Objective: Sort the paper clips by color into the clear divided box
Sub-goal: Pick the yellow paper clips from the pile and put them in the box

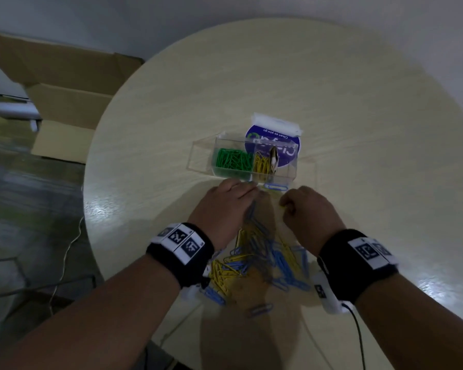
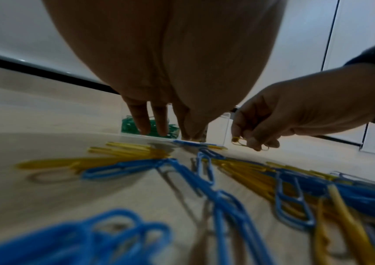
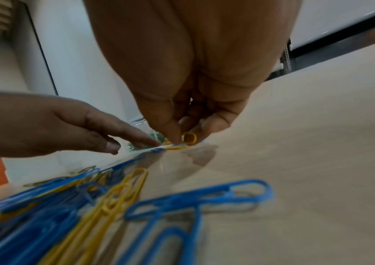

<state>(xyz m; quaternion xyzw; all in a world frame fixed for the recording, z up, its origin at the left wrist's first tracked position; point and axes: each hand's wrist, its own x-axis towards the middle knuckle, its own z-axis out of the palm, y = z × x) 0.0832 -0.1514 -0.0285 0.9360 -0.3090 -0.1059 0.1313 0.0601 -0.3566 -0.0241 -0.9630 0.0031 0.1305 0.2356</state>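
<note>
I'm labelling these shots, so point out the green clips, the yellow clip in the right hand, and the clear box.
green clips [image 1: 234, 162], head view, middle of the heap.
yellow clip [image 3: 189, 138], right wrist view, its rounded end.
right hand [image 1: 309, 209], head view, its back.
clear box [image 1: 292, 166], head view, right wall.

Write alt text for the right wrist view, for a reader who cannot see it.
The right hand pinches a yellow paper clip just above a pale wooden table. The left hand reaches in from the left, fingers straight, towards the same spot. A blurred pile of blue and yellow clips fills the foreground.
</note>
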